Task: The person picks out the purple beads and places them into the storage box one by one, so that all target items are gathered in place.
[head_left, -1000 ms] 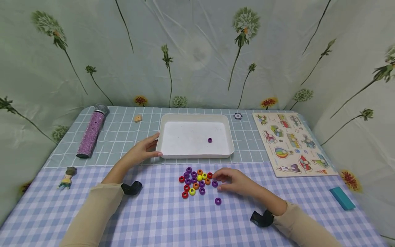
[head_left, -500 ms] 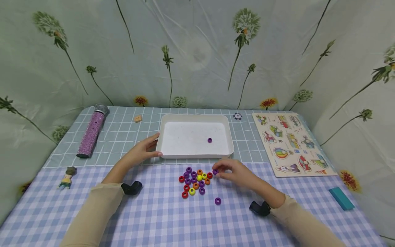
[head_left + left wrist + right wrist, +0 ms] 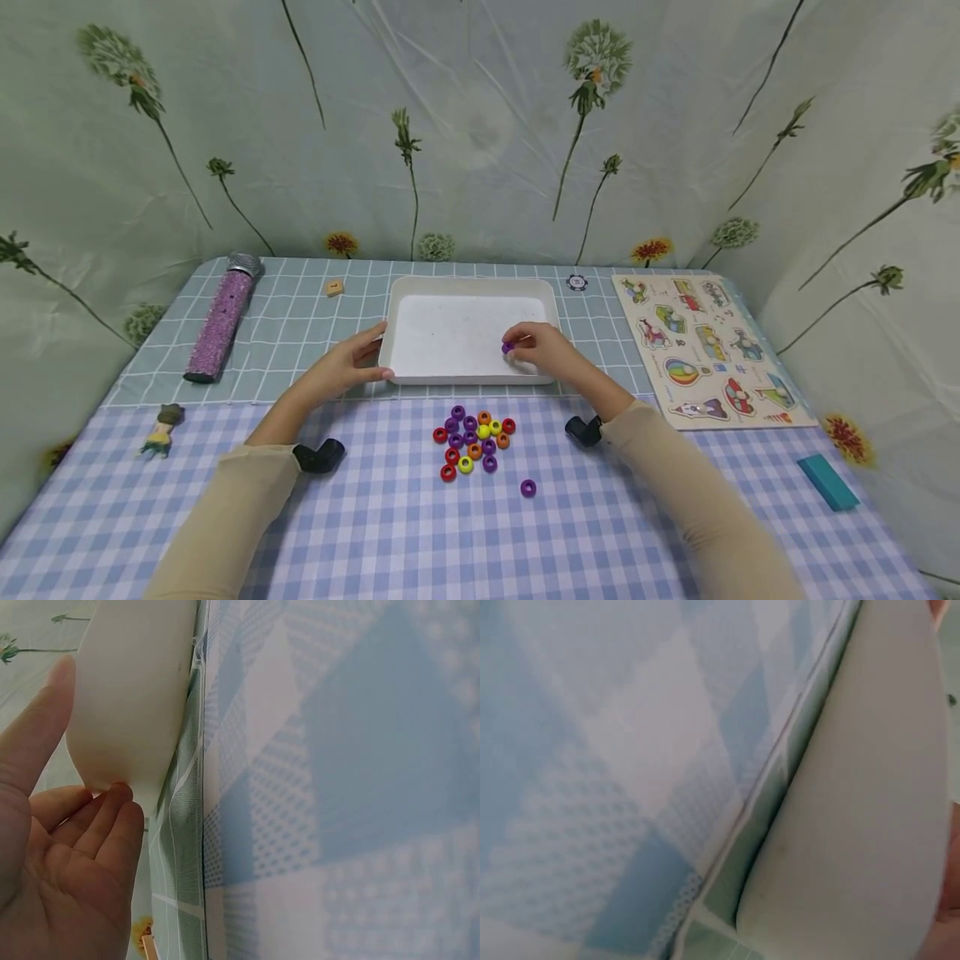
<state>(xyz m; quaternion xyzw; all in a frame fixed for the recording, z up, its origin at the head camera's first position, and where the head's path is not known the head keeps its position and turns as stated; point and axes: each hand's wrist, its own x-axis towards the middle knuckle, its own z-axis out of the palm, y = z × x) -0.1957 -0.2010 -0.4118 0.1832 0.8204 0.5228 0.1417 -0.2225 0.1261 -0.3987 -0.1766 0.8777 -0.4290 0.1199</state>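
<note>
A white tray [image 3: 472, 379] stands behind the bead group. My left hand [image 3: 347, 364] holds its left front corner; in the left wrist view the thumb is at the rim and the other fingertips touch the outer wall. Inside the tray's right part, my right hand [image 3: 542, 347] pinches a purple bead [image 3: 507, 347]. The purple bead seen in the tray earlier cannot be told apart from it. Several purple, red, orange and yellow beads [image 3: 470, 423] lie loosely on the checked cloth. A single purple bead [image 3: 528, 488] lies apart, nearer the front.
On the left are a glittery pink microphone [image 3: 219, 325], a small figurine [image 3: 161, 431] and a wooden tile [image 3: 334, 287]. A picture puzzle board [image 3: 705, 350], a teal block [image 3: 828, 482] and a round chip [image 3: 577, 282] are on the right. Curtains stand behind.
My right hand took hold of the purple bead at the group's right side and carried it up and left into the tray. The left hand has stayed at the tray's corner.
</note>
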